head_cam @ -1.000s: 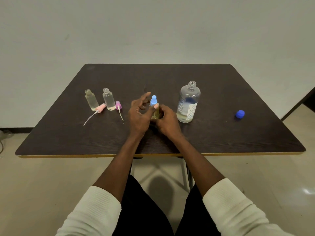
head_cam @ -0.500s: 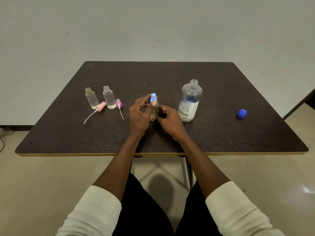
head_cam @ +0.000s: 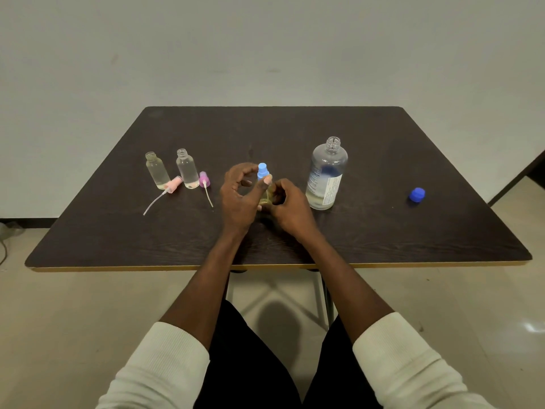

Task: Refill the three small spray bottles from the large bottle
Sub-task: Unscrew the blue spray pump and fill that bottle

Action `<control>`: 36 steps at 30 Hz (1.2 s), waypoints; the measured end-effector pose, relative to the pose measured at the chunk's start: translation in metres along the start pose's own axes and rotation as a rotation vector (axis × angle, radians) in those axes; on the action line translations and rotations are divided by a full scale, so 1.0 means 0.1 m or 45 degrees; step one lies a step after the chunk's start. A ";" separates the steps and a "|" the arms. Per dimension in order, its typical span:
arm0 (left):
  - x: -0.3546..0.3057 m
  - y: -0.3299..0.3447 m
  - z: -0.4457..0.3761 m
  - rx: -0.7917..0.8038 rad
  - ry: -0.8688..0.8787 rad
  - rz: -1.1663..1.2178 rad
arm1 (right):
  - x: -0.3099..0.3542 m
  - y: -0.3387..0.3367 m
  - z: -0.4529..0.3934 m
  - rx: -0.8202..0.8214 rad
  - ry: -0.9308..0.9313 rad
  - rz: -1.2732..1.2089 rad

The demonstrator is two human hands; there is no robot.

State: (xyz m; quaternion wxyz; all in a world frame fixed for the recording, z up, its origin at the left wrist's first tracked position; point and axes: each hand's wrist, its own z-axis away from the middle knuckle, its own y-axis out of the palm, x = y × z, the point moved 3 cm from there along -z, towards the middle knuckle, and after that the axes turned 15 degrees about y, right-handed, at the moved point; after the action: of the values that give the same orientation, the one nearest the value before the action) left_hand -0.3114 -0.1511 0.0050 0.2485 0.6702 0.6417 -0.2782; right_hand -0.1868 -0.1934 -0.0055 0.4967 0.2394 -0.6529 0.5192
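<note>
A small spray bottle with a light blue spray top [head_cam: 262, 170] stands at the table's middle. My right hand [head_cam: 290, 208] grips its body [head_cam: 264, 196]; my left hand [head_cam: 238, 197] pinches the blue top with thumb and fingers. Two small clear bottles [head_cam: 157, 171] [head_cam: 187, 169] stand uncapped at the left, each with a little liquid at the bottom. A pink spray top [head_cam: 173, 184] and a purple spray top [head_cam: 204, 180] lie beside them with tubes trailing. The large clear bottle [head_cam: 326, 175] stands uncapped to the right of my hands, its liquid low.
The large bottle's blue cap [head_cam: 417, 195] lies on the dark table [head_cam: 383, 231] at the right. A white wall is behind the table. Pale floor lies below the near edge, with my legs under it.
My left fingers have shifted around the blue spray top while my right hand keeps hold of the bottle's body. The other bottles and caps have not moved.
</note>
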 end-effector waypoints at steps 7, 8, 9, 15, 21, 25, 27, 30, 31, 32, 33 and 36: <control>0.00 0.01 0.01 0.001 -0.057 0.067 | 0.01 -0.01 0.01 -0.009 0.010 0.009; 0.00 0.01 0.01 0.002 -0.038 0.035 | 0.01 -0.01 0.01 -0.010 0.012 0.009; 0.00 0.01 0.00 0.008 -0.027 0.006 | 0.00 -0.01 0.01 -0.010 0.014 0.011; 0.04 0.01 0.02 0.024 0.003 -0.011 | -0.01 0.00 0.01 -0.006 0.033 -0.007; 0.00 0.03 0.02 0.009 -0.081 0.055 | 0.01 -0.01 0.02 -0.020 0.025 0.013; -0.02 0.02 0.00 0.016 -0.020 -0.030 | 0.00 0.00 0.01 -0.023 0.021 0.015; -0.02 0.01 0.00 0.025 0.025 -0.051 | 0.00 -0.01 0.01 -0.019 0.039 0.003; 0.01 0.01 0.03 0.000 -0.019 0.027 | 0.01 -0.01 0.01 -0.027 0.038 0.002; 0.01 0.01 0.03 -0.005 -0.052 0.060 | 0.01 -0.01 0.02 -0.026 0.039 0.005; 0.02 0.01 0.04 -0.008 -0.080 0.078 | 0.02 -0.01 0.02 -0.023 0.036 0.008; 0.01 0.01 0.04 -0.007 -0.100 0.082 | 0.01 -0.01 0.02 -0.023 0.031 0.010; -0.04 0.02 0.02 -0.009 -0.096 0.066 | 0.02 -0.02 0.02 -0.021 0.021 0.005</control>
State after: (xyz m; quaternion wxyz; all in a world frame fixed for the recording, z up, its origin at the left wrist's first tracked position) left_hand -0.3100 -0.1552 0.0061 0.2821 0.6746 0.6154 -0.2944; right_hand -0.1867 -0.1960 -0.0032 0.5032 0.2298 -0.6534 0.5168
